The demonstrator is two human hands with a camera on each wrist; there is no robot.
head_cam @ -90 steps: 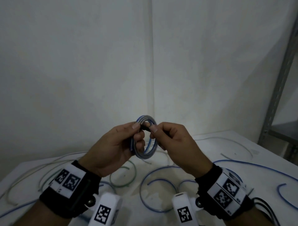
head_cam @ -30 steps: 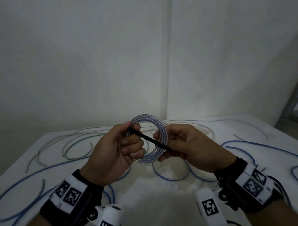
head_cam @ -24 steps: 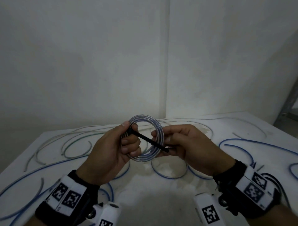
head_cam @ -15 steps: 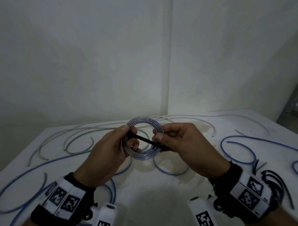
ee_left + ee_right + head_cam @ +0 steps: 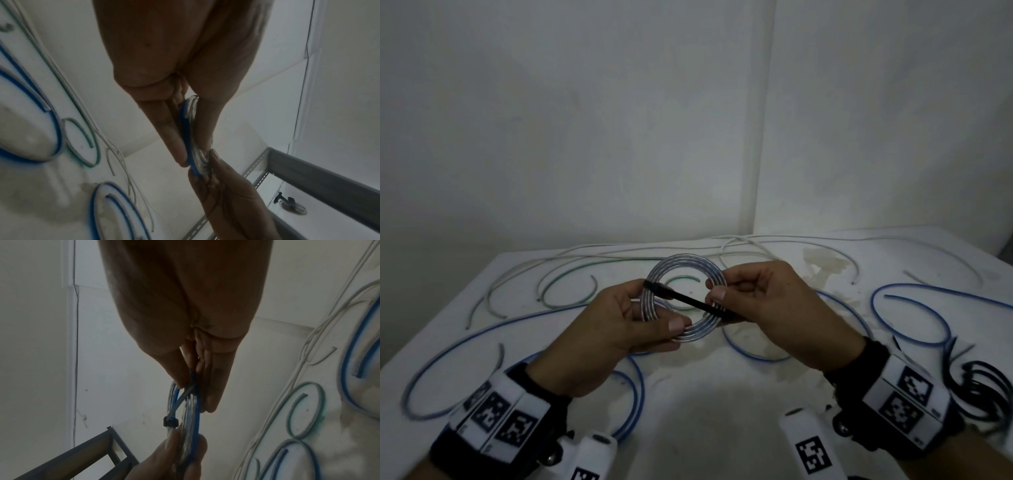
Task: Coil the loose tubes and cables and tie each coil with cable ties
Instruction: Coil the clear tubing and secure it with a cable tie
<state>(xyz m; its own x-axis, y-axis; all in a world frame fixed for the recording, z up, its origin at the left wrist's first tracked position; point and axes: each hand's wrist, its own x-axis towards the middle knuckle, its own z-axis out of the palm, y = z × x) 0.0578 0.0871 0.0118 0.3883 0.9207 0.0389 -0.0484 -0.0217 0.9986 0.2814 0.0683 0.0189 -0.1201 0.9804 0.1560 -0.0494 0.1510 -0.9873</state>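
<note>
A coil of clear and blue tube (image 5: 683, 259) is held up above the white table (image 5: 722, 394) between both hands. My left hand (image 5: 650, 308) grips its left side, thumb in front and fingers behind. A black cable tie (image 5: 688, 300) is wrapped round that side, and its tail crosses the ring to the right. My right hand (image 5: 717, 298) pinches the tail against the coil's right side. The right wrist view shows the coil (image 5: 194, 415) edge-on and the cable tie (image 5: 170, 421) head beside my right hand (image 5: 197, 386). In the left wrist view my left hand (image 5: 180, 146) clamps the coil (image 5: 190, 129).
Loose blue tubes (image 5: 914, 318) curl over the table to the right and front left. A green-cored tube (image 5: 571, 287) and white cables (image 5: 756, 240) lie near the back wall. A bunch of black cable ties (image 5: 983, 387) sits at the right edge. A grey metal shelf frame (image 5: 318, 175) stands right of the table.
Three seconds ago both hands pinched the tie at the coil's top; its tail is now drawn out to the right across the ring. Over the last second both grips stay the same.
</note>
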